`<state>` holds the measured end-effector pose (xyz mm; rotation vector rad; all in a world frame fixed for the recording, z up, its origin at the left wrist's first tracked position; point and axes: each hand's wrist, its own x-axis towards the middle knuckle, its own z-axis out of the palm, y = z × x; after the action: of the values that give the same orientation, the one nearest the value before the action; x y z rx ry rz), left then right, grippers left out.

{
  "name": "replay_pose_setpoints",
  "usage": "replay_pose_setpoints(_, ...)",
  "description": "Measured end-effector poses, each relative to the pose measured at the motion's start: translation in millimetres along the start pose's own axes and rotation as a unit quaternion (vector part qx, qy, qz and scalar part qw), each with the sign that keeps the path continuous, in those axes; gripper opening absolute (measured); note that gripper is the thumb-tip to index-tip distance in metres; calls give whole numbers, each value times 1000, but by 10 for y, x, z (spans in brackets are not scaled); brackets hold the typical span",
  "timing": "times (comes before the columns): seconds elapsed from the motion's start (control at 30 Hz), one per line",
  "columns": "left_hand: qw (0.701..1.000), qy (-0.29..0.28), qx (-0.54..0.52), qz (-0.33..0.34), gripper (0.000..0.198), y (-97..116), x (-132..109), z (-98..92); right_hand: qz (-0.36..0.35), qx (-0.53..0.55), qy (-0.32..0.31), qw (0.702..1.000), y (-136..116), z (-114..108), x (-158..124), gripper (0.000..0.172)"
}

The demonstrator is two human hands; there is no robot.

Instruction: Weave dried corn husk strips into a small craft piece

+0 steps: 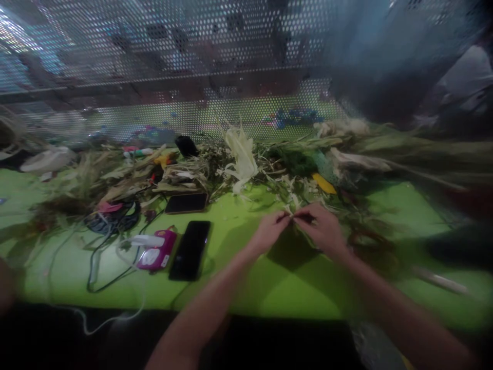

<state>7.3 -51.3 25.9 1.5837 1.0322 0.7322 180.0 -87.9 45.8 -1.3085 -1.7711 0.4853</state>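
Two bare hands meet over a bright green worktop (269, 298), fingertips close together. From where I stand, the left hand (273, 227) is drawn narrow, thumb and finger pinching the end of a small pale strip (290, 210), probably dried husk. The right hand (322, 230) meets it from the other side, its fingertips also pinched at the strip; blur hides how the piece runs between them. The strip is just above the worktop, in front of the plant litter.

The step in hand looks like fine fingertip work on this one piece: twisting, tying or tearing, I cannot tell which. The next move seems to call for a light, steady pinch on both sides, since dry fibre could split if pulled hard.

Just beyond the hands, loose pale scraps lead to a heap of dried husks (188, 180); a large pale husk (241, 154) stands up from it, and a yellow piece (323, 183) lies to the right. Well to the left are a black phone (190, 250), a darker-edged second phone (187, 203) and a magenta power block (157, 250) with a white plug. Behind everything rises a perforated screen (192, 56).
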Motion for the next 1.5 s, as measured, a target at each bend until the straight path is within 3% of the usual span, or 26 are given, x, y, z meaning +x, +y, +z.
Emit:
replay_pose_setpoints(0.13, 999, 23, 29, -17, 17, -46, 14, 26, -17, -16, -13, 1000, 5, 25, -12, 10)
replay_pose_setpoints(0.33, 996, 30, 79, 39, 18, -39, -1, 61, -49, -104, 20, 993, 4, 54, -42, 8)
replay_pose_setpoints(0.57, 982, 69, 159, 76, 19, 40, -52, 76, 11, -47, 0, 999, 42, 64, -16, 7)
replay_pose_setpoints(0.7, 990, 83, 84, 80, 16, 16, -53, 80, 62, 31, -25, 997, 40, 55, 13, 5)
replay_pose_setpoints(0.9, 993, 54, -60, 81, 27, 49, -60, 91, 88, 105, -39, 990, 73, 21, 40, 3)
replay_pose_setpoints(1.5, 994, 36, 7, 102, 15, 43, -53, 51, 3, 5, -19, 1000, 42, -30, 43, 4)
